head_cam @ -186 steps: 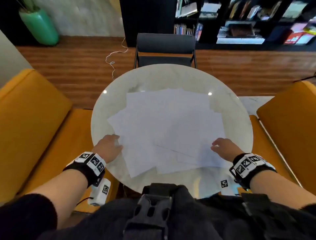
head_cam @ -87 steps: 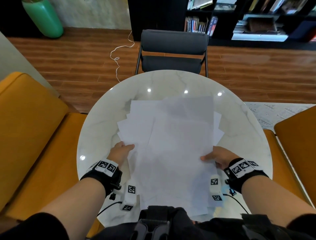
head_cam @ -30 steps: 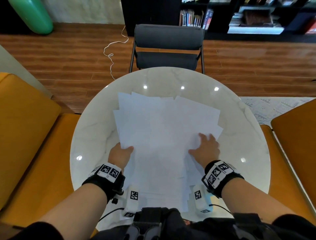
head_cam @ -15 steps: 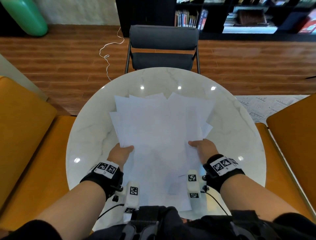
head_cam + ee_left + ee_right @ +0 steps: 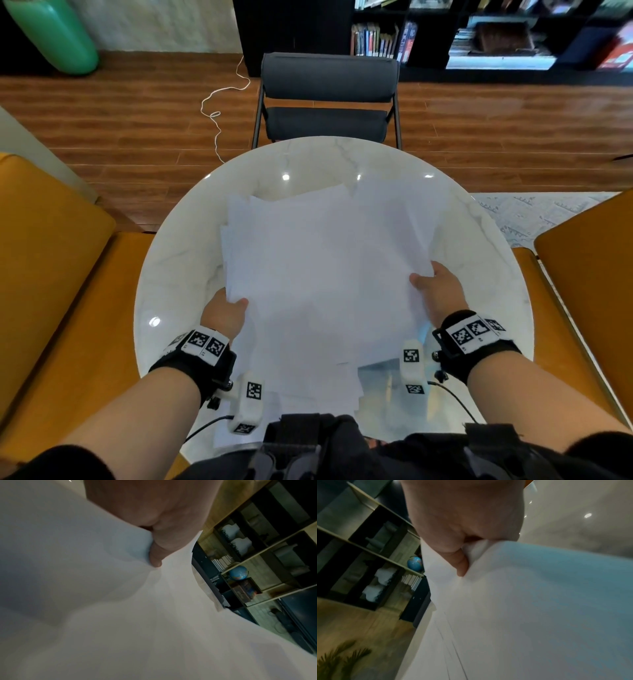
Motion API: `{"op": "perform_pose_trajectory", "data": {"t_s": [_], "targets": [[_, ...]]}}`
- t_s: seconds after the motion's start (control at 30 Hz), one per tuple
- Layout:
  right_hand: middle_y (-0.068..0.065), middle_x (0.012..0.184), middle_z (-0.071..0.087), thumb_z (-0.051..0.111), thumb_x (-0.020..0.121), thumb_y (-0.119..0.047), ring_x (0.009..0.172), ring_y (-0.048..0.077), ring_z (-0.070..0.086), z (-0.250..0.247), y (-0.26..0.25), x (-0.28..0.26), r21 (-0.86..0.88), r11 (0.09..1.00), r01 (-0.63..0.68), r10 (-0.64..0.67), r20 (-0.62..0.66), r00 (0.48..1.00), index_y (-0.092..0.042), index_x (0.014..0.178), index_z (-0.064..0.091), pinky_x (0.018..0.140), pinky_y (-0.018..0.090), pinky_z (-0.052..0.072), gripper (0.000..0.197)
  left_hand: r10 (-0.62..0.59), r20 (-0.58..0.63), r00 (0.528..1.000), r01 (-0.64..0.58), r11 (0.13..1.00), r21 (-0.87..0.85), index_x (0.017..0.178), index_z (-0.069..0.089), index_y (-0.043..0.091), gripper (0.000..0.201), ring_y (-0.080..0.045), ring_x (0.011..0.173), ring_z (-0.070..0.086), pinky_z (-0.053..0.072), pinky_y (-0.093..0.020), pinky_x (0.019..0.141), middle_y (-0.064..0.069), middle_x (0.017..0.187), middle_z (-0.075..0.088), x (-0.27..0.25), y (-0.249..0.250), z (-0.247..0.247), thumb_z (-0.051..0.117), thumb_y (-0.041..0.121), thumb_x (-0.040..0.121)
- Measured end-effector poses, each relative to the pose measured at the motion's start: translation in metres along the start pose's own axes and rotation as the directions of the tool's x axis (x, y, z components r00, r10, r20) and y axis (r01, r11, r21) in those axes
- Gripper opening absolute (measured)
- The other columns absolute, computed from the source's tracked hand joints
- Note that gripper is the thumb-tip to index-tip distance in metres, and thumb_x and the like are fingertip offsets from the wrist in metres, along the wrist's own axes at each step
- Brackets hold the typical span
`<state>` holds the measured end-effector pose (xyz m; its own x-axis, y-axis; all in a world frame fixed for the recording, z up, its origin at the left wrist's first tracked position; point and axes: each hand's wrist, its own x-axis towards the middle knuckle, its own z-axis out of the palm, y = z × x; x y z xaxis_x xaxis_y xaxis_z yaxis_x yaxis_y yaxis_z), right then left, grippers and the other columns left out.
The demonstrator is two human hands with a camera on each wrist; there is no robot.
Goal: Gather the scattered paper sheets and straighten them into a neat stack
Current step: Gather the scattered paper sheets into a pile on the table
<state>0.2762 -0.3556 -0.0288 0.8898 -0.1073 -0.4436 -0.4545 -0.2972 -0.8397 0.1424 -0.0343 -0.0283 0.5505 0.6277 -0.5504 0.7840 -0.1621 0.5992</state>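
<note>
A loose bundle of white paper sheets [image 5: 325, 270] lies over the middle of the round white marble table [image 5: 178, 260], its edges fanned and uneven. My left hand [image 5: 224, 313] grips the bundle's left edge, thumb on top, the other fingers hidden under the sheets. My right hand [image 5: 436, 291] grips the right edge the same way. In the left wrist view the thumb [image 5: 159, 550] presses down on the paper sheets [image 5: 120, 615]. The right wrist view shows the thumb [image 5: 458, 561] pinching the paper sheets [image 5: 530, 608], with several sheet edges offset below it.
A dark chair [image 5: 327, 99] stands at the table's far side. Orange seats flank me at left [image 5: 48, 274] and right [image 5: 585, 281]. A white cable [image 5: 219, 109] trails on the wooden floor. Bookshelves [image 5: 479, 31] line the back wall and a green vase [image 5: 54, 34] stands far left.
The sheets have been drawn from a wide scatter into one overlapping bundle. In the last second my right hand left the top of the paper, took the right edge and moved outward.
</note>
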Motion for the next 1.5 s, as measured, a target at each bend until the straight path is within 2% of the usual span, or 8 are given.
{"op": "perform_pose_trajectory", "data": {"t_s": [0.23, 0.47, 0.7, 0.83, 0.97, 1.1, 1.3, 1.5], "targets": [[0.005, 0.115, 0.065, 0.057, 0.094, -0.016, 0.090, 0.018, 0.065, -0.032, -0.040, 0.001, 0.470, 0.882, 0.036, -0.001, -0.076, 0.997, -0.008, 0.126, 0.055, 0.073, 0.020, 0.057, 0.032, -0.060, -0.012, 0.998, 0.060, 0.996, 0.059, 0.131, 0.048, -0.003, 0.044, -0.039, 0.124, 0.051, 0.039, -0.036, 0.097, -0.023, 0.135, 0.055, -0.004, -0.004, -0.007, 0.054, 0.017, 0.093], [0.015, 0.131, 0.064, 0.092, 0.042, -0.012, 0.119, 0.034, 0.062, -0.033, -0.025, 0.025, 0.853, 0.510, -0.113, 0.050, 0.102, 0.994, -0.005, 0.134, 0.054, 0.106, 0.053, 0.043, 0.100, -0.074, 0.021, 0.997, 0.073, 0.997, 0.032, 0.127, 0.050, -0.005, 0.041, -0.039, 0.120, 0.053, 0.040, -0.034, 0.092, -0.025, 0.131, 0.057, -0.002, -0.004, -0.005, 0.054, 0.013, 0.091], [0.016, 0.128, 0.066, 0.092, 0.038, -0.010, 0.119, 0.037, 0.062, -0.051, -0.009, 0.024, 0.882, 0.437, -0.176, 0.107, 0.143, 0.984, -0.004, 0.131, 0.057, 0.107, 0.054, 0.041, 0.099, -0.087, -0.005, 0.996, 0.087, 0.995, 0.051, 0.129, 0.048, -0.003, 0.041, -0.040, 0.118, 0.054, 0.039, -0.034, 0.088, -0.026, 0.129, 0.057, -0.001, -0.007, -0.009, 0.053, 0.010, 0.090], [0.018, 0.128, 0.065, 0.094, 0.034, -0.010, 0.116, 0.036, 0.063, -0.050, 0.004, 0.006, 0.778, 0.577, -0.251, 0.163, 0.191, 0.968, -0.001, 0.131, 0.056, 0.101, 0.052, 0.047, 0.105, -0.086, 0.009, 0.996, 0.085, 0.995, 0.044, 0.131, 0.048, -0.001, 0.043, -0.040, 0.118, 0.054, 0.041, -0.037, 0.093, -0.025, 0.131, 0.056, 0.000, -0.005, -0.010, 0.053, 0.011, 0.089], [0.019, 0.118, 0.066, 0.058, 0.086, 0.002, 0.094, 0.033, 0.066, -0.030, 0.015, -0.021, 0.519, 0.818, -0.248, 0.168, 0.196, 0.966, 0.000, 0.130, 0.053, 0.091, 0.048, 0.052, 0.044, -0.048, 0.069, 0.997, 0.048, 0.999, -0.010, 0.121, 0.053, 0.002, 0.033, -0.033, 0.104, 0.055, 0.043, -0.038, 0.095, -0.025, 0.129, 0.057, -0.003, -0.003, -0.007, 0.054, 0.010, 0.089], [0.022, 0.099, 0.069, 0.061, 0.083, 0.002, 0.081, 0.033, 0.067, -0.015, 0.030, -0.034, 0.214, 0.952, -0.220, 0.176, 0.206, 0.963, 0.003, 0.119, 0.060, 0.083, 0.047, 0.054, 0.036, -0.043, 0.095, 0.995, 0.042, 0.999, 0.010, 0.134, 0.046, -0.001, 0.041, -0.041, 0.121, 0.055, 0.045, -0.042, 0.098, -0.025, 0.132, 0.056, -0.003, 0.000, -0.003, 0.047, 0.005, 0.093], [0.011, 0.112, 0.061, 0.075, 0.076, -0.014, 0.098, 0.028, 0.058, -0.004, 0.028, -0.024, -0.255, 0.962, -0.093, 0.116, 0.077, 0.990, -0.008, 0.119, 0.057, 0.092, 0.040, 0.048, 0.047, -0.094, 0.106, 0.990, 0.100, 0.994, -0.050, 0.138, 0.039, -0.005, 0.044, -0.041, 0.130, 0.046, 0.040, -0.044, 0.103, -0.028, 0.141, 0.046, -0.007, 0.005, -0.005, 0.030, 0.018, 0.102], [0.015, 0.113, 0.063, 0.072, 0.081, -0.014, 0.105, 0.032, 0.060, 0.001, 0.025, -0.003, -0.451, 0.891, -0.046, 0.103, 0.103, 0.989, -0.002, 0.112, 0.059, 0.097, 0.041, 0.047, 0.035, -0.209, 0.114, 0.971, 0.238, 0.828, -0.508, 0.148, 0.032, 0.018, 0.074, -0.028, 0.142, 0.034, 0.028, -0.041, 0.113, -0.006, 0.154, 0.036, -0.012, 0.015, -0.005, 0.041, 0.062, 0.090]]}}
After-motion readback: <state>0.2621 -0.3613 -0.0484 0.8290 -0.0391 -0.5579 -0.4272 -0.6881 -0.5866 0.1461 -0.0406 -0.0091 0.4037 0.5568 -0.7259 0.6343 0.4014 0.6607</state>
